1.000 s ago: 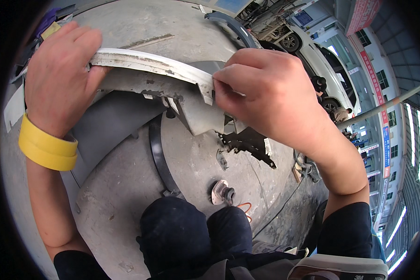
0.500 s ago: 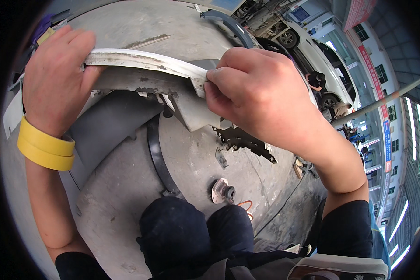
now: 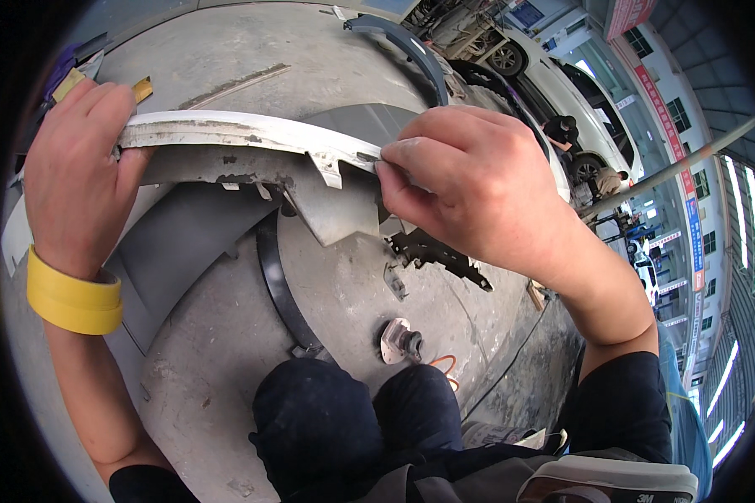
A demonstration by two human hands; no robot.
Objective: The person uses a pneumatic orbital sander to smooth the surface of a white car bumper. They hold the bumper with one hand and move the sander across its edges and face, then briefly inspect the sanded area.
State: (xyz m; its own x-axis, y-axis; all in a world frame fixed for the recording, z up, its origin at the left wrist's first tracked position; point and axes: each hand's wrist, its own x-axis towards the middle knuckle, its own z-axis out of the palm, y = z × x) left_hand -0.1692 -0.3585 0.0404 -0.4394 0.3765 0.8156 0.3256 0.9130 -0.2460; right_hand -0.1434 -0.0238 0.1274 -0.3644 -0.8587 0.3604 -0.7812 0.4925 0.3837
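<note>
A long, curved car body panel [image 3: 218,127] with a white edge and a dirty grey underside stretches between my hands, in front of me. My left hand [image 3: 77,172] is closed around its left end, and a wide yellow ring like a roll of tape [image 3: 71,293] sits around that wrist. At the other end, my right hand [image 3: 482,180] pinches the panel's edge between thumb and fingers, beside a notched white tab [image 3: 327,170]. Its fingertips are partly hidden behind the edge. Below the edge, the grey underside shows chipped, dark patches.
A round sander [image 3: 401,342] lies on the concrete floor before my knees, near an orange hose [image 3: 450,365]. Dark grey panels [image 3: 189,243], a black curved strip [image 3: 278,289] and a jagged black piece [image 3: 440,258] surround it. Farther right, people work beside a white car [image 3: 583,109].
Both hands and the panel have shifted lower in view, the left hand also leftward. The panel's edge has turned, showing more of the notched tab near my right hand. Both grips stay.
</note>
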